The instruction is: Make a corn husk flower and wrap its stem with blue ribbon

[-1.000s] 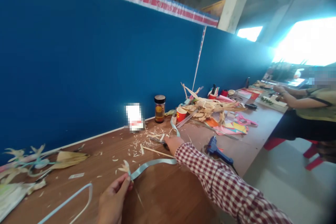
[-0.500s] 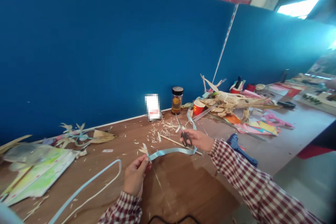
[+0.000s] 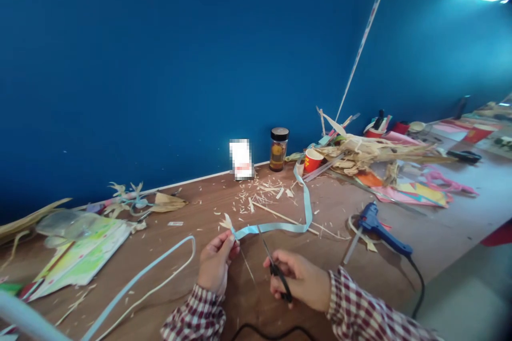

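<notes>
My left hand (image 3: 216,262) pinches a small pale husk flower (image 3: 227,222) where a light blue ribbon (image 3: 280,227) meets it. From there the ribbon runs right across the table, then bends up toward a red paper cup (image 3: 313,161). A thin strand hangs below my left fingers. My right hand (image 3: 300,278) is closed round the black handles of scissors (image 3: 281,281), whose blades point up and left, close to the ribbon near my left hand.
Pale scraps and a thin stick (image 3: 280,215) lie beyond the ribbon. A blue glue gun (image 3: 380,228) rests at right, before piled husks (image 3: 360,154). A lidded jar (image 3: 278,150) stands by the blue partition (image 3: 180,74). Painted paper (image 3: 84,256) lies left.
My right hand has brought the scissors down and toward my left hand, away from the ribbon's right bend. The view has shifted, uncovering more of the glue gun. My left hand keeps its pinch.
</notes>
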